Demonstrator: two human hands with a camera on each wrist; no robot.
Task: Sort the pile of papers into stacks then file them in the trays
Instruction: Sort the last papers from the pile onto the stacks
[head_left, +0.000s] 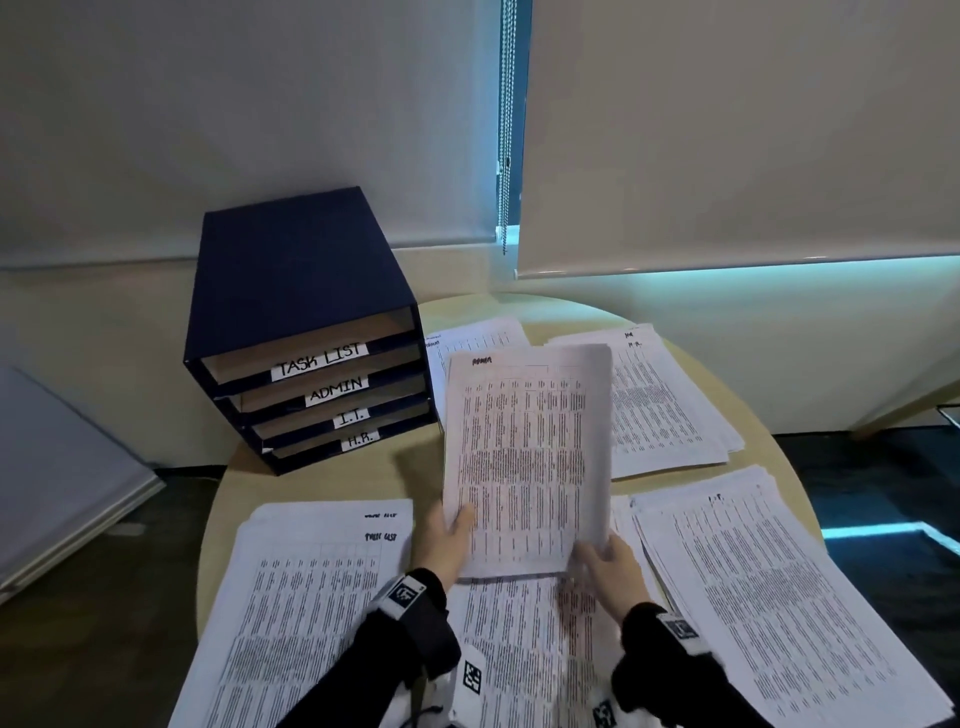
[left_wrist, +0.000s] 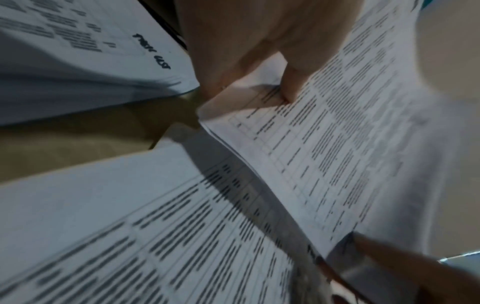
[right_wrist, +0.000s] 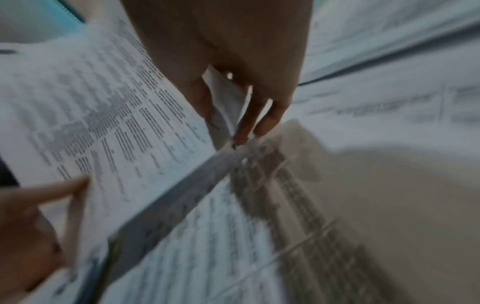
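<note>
Both hands, left hand (head_left: 453, 535) and right hand (head_left: 605, 564), are clamped by curled fingers on the lower corners of an ADMIN-marked sheaf (head_left: 524, 457), held raised above the surface's near middle. Sorting is judged still in hand; placement on the matching stack (head_left: 470, 338) by the tray unit (head_left: 291, 291) at the far-left edge is called for next.

Office: labelled filing trays (head_left: 332, 384), paperwork (head_left: 524, 457).

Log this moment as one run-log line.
phase: filing | both hands grip white printed admin-headed paper bundle, lifted | navy four-slot labelled tray unit beside | other stacks on table
</note>
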